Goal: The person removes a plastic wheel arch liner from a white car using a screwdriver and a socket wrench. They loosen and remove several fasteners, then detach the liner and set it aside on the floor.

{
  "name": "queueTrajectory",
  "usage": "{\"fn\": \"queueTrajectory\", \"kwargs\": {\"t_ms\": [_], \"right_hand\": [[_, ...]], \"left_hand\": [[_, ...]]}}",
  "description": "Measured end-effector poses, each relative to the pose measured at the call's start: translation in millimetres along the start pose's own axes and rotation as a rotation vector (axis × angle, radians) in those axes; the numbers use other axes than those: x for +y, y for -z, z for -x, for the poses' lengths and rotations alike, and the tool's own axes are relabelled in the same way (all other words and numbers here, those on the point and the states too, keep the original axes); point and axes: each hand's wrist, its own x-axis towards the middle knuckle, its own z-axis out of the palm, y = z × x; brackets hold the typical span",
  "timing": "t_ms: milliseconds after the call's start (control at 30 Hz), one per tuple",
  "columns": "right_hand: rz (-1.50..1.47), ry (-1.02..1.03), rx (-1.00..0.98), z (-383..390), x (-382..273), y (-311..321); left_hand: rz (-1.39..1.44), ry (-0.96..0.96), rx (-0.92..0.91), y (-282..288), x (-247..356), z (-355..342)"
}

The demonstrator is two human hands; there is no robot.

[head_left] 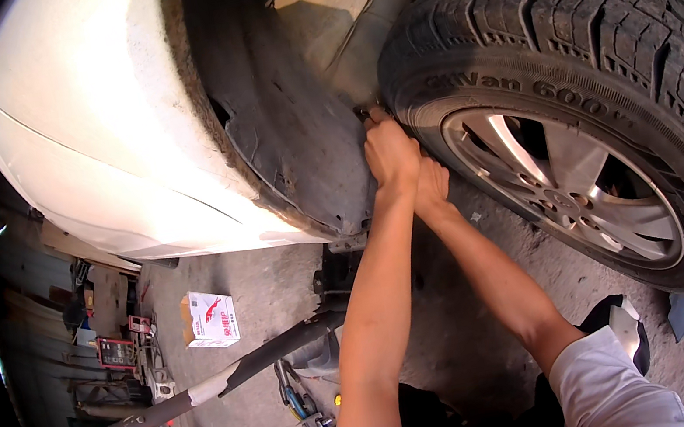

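Both my arms reach into the gap between the dark wheel-arch liner (286,133) of a white vehicle and its wheel (570,197), which is turned outward. My left hand (391,151) is deeper in, closed, with its thumb side up by a small dark part (361,112) at the liner's inner edge. Just below it, partly behind my left wrist, my right hand (431,183) has its fingers curled. What either hand grips is hidden from view. The tyre's sidewall (418,100) stands close to the right of my hands.
The white bumper (110,142) fills the upper left. Beneath it, a long dark bar (250,368) slants from a jack-like black part (336,278). A white and pink box (213,319) stands on the concrete. Pliers and other hand tools (302,405) lie beside my left arm.
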Motion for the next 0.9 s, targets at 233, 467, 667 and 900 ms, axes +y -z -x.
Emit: {"fn": "queueTrajectory", "kwargs": {"t_ms": [233, 467, 667, 900], "right_hand": [[-0.085, 0.033, -0.105, 0.4, 2.9, -3.6], [-0.288, 0.084, -0.057, 27.7, -28.2, -0.7], [-0.175, -0.004, -0.066, 22.1, -21.6, 3.9], [-0.083, -0.026, 0.058, 6.7, -0.8, -0.9]], "left_hand": [[0.062, -0.060, 0.132, -2.1, -1.7, 1.5], [0.067, -0.026, -0.004, 18.7, 0.3, -10.5], [0.079, 0.013, -0.043, 16.3, 0.6, -12.2], [0.127, 0.016, -0.027, 10.7, 1.1, -6.6]]}}
